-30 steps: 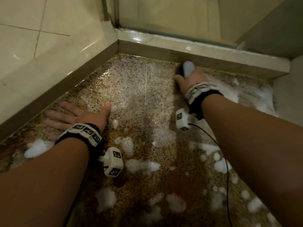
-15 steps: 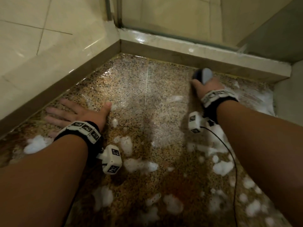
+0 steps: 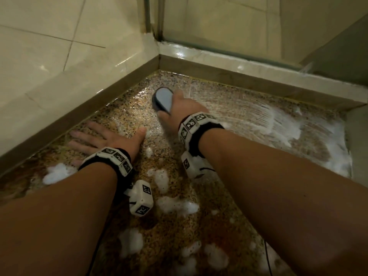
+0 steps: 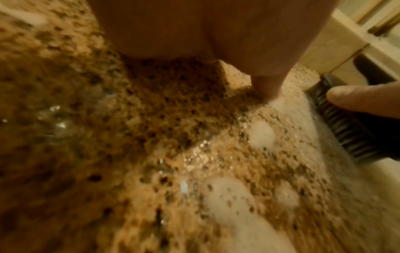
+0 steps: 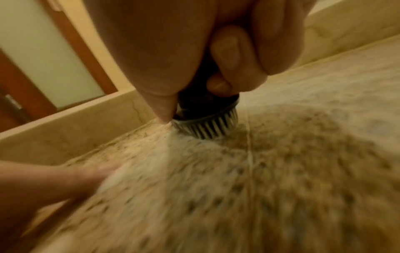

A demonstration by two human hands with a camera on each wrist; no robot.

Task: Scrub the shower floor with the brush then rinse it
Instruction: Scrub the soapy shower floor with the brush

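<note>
Right hand (image 3: 180, 108) grip curled around brush (image 3: 163, 99), bristles on soapy shower floor (image 3: 229, 114) near far-left corner; left hand (image 3: 111, 136) spread flat, bracing; suggest firm overlapping strokes along the curb (image 3: 239, 64) edges before rinsing.

We see a raised stone curb (image 3: 229, 56) along the far edge, with a glass door panel (image 3: 219, 18) standing on it. Beige wall tiles (image 3: 49, 30) rise on the left above a brown skirting strip (image 3: 79, 108). A metal frame post (image 3: 148, 14) stands in the corner.
</note>
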